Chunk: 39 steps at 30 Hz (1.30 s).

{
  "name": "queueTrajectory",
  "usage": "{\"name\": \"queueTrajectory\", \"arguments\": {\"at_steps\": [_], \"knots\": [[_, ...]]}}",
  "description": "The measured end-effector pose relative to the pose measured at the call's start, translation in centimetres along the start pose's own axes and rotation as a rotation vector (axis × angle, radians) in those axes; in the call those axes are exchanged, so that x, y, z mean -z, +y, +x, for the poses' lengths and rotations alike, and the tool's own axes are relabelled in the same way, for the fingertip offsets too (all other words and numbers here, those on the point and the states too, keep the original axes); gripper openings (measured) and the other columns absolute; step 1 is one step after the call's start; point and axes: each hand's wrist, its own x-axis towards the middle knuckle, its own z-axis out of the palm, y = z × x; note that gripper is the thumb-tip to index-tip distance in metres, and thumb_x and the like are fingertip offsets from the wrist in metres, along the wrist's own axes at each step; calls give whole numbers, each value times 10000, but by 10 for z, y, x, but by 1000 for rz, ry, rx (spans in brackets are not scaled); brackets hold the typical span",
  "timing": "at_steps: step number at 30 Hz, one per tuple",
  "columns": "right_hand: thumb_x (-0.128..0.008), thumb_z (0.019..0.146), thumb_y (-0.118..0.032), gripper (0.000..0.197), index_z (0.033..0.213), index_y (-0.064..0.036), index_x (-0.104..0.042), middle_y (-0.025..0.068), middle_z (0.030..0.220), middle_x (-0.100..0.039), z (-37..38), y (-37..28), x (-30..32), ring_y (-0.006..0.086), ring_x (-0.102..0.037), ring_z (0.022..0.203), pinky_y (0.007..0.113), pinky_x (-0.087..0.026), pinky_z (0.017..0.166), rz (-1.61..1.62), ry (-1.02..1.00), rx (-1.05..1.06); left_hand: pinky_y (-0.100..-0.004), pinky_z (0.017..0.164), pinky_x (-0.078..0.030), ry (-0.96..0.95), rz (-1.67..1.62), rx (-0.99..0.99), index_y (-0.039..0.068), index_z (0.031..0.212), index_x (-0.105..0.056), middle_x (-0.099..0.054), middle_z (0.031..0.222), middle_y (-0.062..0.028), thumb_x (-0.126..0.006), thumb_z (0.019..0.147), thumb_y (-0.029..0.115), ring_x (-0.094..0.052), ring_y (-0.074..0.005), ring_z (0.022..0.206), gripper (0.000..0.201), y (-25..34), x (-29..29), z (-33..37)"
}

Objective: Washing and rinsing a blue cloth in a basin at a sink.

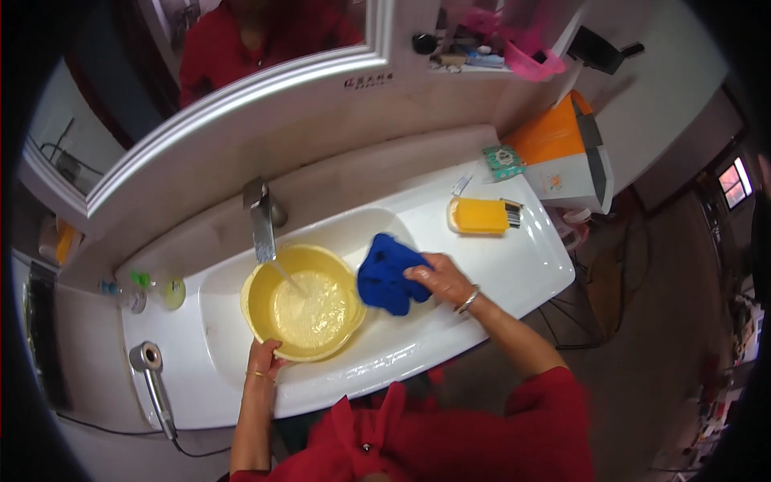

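Inside the white sink (221,309) stands a round yellow plastic basin (259,317). Water pours from the square metal faucet (261,217) into it, and rippling water covers its bottom. My left hand (265,357) grips the basin's near rim, with the fingers partly hidden by the wall. To the right of the basin, my right hand (440,279) is closed on a bunched blue cloth (387,275), which hangs over the sink just beside the basin's rim.
A yellow block-like thing (480,216) with dark tines and a green packet (503,162) lie on the right counter. Beyond stands an orange and white container (554,145). At left are small bottles (173,293) and a silver hair-dryer-like device (152,377) with a black cord.
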Motion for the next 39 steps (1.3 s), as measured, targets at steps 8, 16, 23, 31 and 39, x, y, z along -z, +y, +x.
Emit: {"name": "queueTrajectory", "arguments": {"at_steps": [8,16,23,31,39], "knots": [[-540,808,-307,346,1021,-39,-590,174,854,-634,37,-18,-77,263,-622,775,333,-472,732,-50,-208,267,-379,533,-583,11,-169,107,16,1207,-371,-533,1034,-173,-425,667,-38,-622,-308,798,546,-2,-3,3],[-577,739,-236,267,896,-24,-612,226,905,-516,52,0,-125,354,-511,826,420,-420,735,-266,-105,604,-451,725,-548,-90,-185,112,77,1212,-410,-526,1109,-135,-492,725,-11,-584,-307,945,501,3,-7,3],[-642,673,-170,265,885,-11,-627,238,1020,-482,52,-11,-136,365,-495,922,388,-408,832,-173,-159,637,-386,719,-509,341,58,-38,98,1214,-409,-466,1177,-101,-623,730,68,-511,-262,1034,530,16,-20,-16],[-693,686,-114,320,984,-22,-624,155,1170,-473,24,-70,-121,264,-450,1105,341,-333,948,77,-406,536,-274,789,-460,-60,442,-688,41,1222,-415,-478,1177,-96,-655,713,46,-502,-172,1024,563,43,-59,-36],[-634,768,-239,216,822,-30,-623,150,749,-553,32,-60,-88,300,-550,686,356,-452,638,-482,-73,543,-207,721,-427,-75,-221,-540,75,820,-501,-563,808,-3,-601,798,54,-512,-63,746,104,81,-41,-42]]}}
